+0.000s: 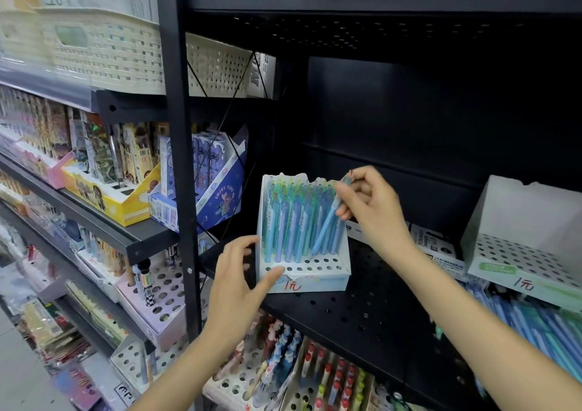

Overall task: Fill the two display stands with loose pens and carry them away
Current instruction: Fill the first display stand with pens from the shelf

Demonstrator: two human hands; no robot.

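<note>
above the display stand point(302, 272), right hand point(371, 202) pinches a pen point(327, 221).

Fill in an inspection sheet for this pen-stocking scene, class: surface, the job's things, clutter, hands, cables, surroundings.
Surface: black perforated metal shelf, holding both stands.
Job's things: near stand mostly full of blue-green pens, front row of holes empty; second stand at right empty; loose pens piled below it.
Clutter: flat printed boxes between the stands.
Hands: left hand rests against the near stand's left front corner; right hand pinches a blue pen, tilted, tip down among the standing pens.
Cables: nothing seen.
Surroundings: cream baskets above left; stocked pen displays on neighbouring shelves.
</note>
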